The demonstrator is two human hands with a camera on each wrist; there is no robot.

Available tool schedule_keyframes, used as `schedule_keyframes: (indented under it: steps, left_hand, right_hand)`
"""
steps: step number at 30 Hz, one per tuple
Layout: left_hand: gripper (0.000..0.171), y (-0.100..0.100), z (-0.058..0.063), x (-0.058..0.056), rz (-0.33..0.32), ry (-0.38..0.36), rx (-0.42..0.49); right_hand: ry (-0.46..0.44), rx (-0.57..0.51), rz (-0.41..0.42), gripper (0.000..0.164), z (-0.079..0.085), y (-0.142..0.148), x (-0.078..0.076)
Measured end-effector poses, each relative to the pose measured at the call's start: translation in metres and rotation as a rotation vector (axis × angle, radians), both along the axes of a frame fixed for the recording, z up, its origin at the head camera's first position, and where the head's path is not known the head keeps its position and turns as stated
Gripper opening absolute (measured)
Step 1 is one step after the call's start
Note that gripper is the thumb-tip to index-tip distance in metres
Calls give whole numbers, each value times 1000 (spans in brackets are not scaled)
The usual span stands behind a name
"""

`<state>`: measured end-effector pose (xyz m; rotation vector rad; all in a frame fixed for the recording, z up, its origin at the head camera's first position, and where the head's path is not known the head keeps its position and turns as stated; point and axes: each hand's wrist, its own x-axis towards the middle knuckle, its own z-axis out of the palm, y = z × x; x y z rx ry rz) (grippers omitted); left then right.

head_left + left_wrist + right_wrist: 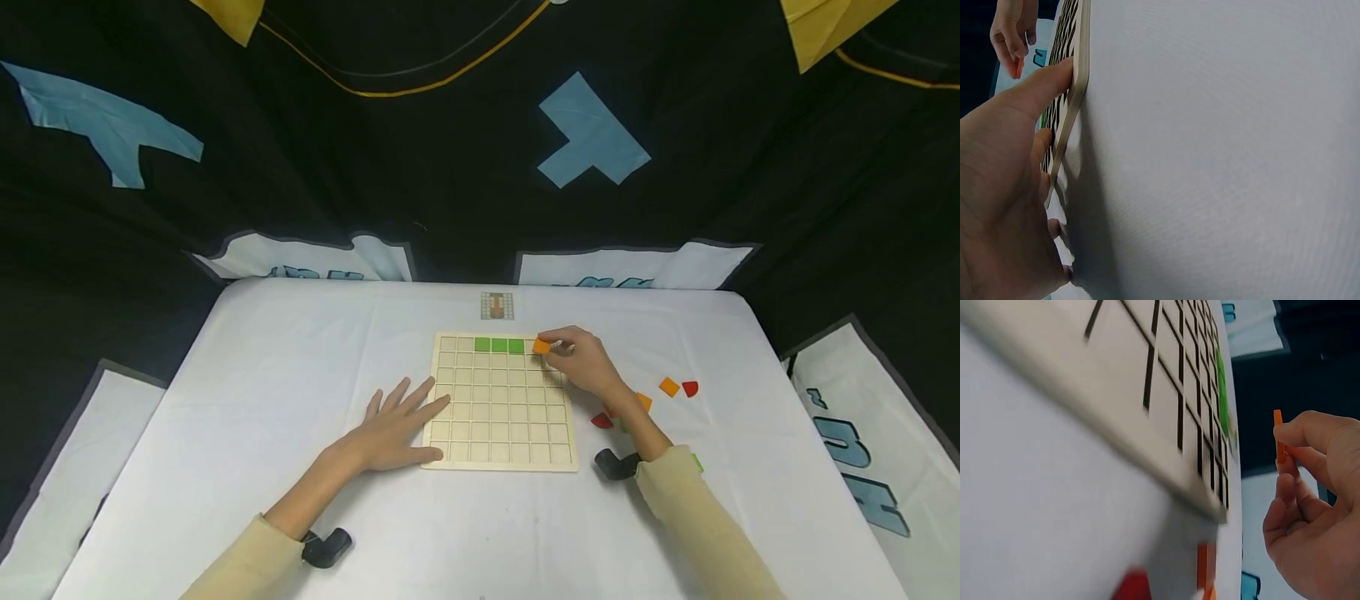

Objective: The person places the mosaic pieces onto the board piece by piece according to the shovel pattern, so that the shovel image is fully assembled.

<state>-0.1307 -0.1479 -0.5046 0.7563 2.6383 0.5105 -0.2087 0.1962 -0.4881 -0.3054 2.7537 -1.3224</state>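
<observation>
A pale wooden grid board (501, 410) lies on the white table, with several green square tiles (499, 345) in its far row. My right hand (583, 360) pinches an orange square tile (541, 346) between thumb and fingers, over the far right of the board. In the right wrist view that orange tile (1279, 436) is held on edge, apart from the board. My left hand (392, 428) lies with fingers spread at the board's left side. Its thumb touches the board's edge (1079, 75) in the left wrist view.
Right of the board lie loose pieces: an orange square (670, 386), a red rounded piece (691, 388) and another red piece (602, 421). My right forearm partly hides other orange and green ones. A small printed pattern card (497, 306) lies beyond the board. Black curtains hang behind the table.
</observation>
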Motion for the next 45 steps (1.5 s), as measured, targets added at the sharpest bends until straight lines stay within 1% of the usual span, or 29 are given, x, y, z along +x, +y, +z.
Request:
schedule_keyframes:
  steps: [3,6,10,14,17,22,26,34,45]
  left_hand:
    - [82,0,0,0,1,-1,0]
    - [82,-1,0,0,3,0,0]
    - [82,-1,1,0,4,-1,3]
    - [82,0,2,0,1,-3,3]
    - [82,0,2,0,0,0,-4]
    - [82,0,-1,-1,1,1,-14]
    - [83,0,-1,0,2,-3,-19]
    - [82,-1,-2,0,2,-6,-21]
    - [83,0,-1,0,8,-5,-20]
  right_hand:
    - [-5,-33,37,34,-2,-11,-1]
    - [-2,-34,85,33,-6,-21,-3]
    - [-6,-30,122,32,-11,-33,-6]
    - [-14,-21,134,32,-15,-42,-8]
    - [-10,6,144,32,-18,-47,-10]
    - [13,70,163,33,-23,-52,-11]
    - [34,100,176,35,-26,-54,-11]
    - [49,117,201,35,-26,-56,-12]
    - [35,139,205,32,-22,-59,-13]
